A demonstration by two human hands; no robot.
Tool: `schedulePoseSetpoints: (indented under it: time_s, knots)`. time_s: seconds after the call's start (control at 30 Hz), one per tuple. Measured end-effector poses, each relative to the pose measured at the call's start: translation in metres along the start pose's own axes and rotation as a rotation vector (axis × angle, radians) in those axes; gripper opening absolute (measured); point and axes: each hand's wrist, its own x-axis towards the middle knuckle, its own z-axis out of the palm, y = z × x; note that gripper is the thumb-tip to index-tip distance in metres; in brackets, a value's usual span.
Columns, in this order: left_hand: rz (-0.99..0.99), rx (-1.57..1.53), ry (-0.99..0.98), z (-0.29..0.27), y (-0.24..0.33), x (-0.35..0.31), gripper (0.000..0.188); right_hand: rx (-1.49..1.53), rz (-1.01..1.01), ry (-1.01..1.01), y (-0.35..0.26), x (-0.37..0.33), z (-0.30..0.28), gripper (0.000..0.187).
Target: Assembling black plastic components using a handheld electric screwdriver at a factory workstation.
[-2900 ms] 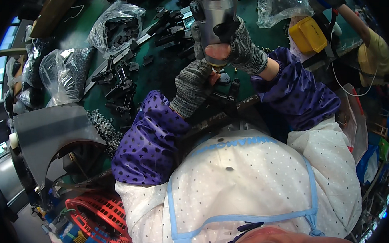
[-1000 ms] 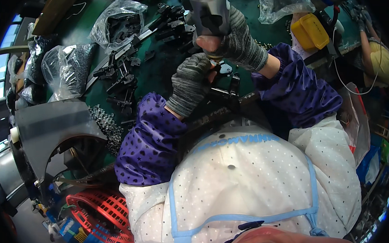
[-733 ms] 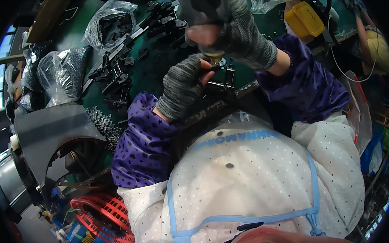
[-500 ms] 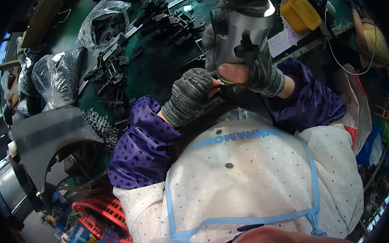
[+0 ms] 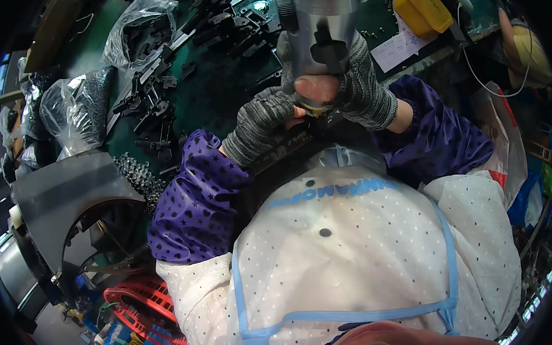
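Note:
My right hand (image 5: 368, 93), in a grey knitted glove with bare fingertips, is wrapped round a silver cylindrical power tool (image 5: 320, 20) with a black lever and a black knob. Its thumb presses across the lower end of the body. Close against that end, my left hand (image 5: 259, 122), gloved the same way, has its fingers curled together over the bench edge. Whatever small piece they pinch is hidden by the glove and the tool.
Black parts (image 5: 157, 105) lie in heaps on the green bench, some in a clear plastic bag (image 5: 139, 34). A yellow container (image 5: 423, 12) and paper (image 5: 394, 52) sit at the far right. A red basket (image 5: 147, 313) stands low left. Another person's arm (image 5: 523, 52) shows at right.
The tool and my right hand have moved left and slightly up in the picture. My left hand has shifted a little the same way, fingers still curled. The view has shifted slightly too.

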Motion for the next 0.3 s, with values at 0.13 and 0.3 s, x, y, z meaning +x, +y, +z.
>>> schedulePoseSetpoints:
  time_s: [0.13, 0.3]
  knots:
    - [0.345, 0.251, -0.061, -0.014, 0.023, 0.021, 0.027, 0.422, -0.108, 0.178, 0.017, -0.007, 0.011, 0.069]
    - [0.136, 0.353, -0.056, -0.002, 0.04, 0.02, 0.022, 0.393, -0.162, 0.157, 0.018, -0.006, 0.012, 0.07]
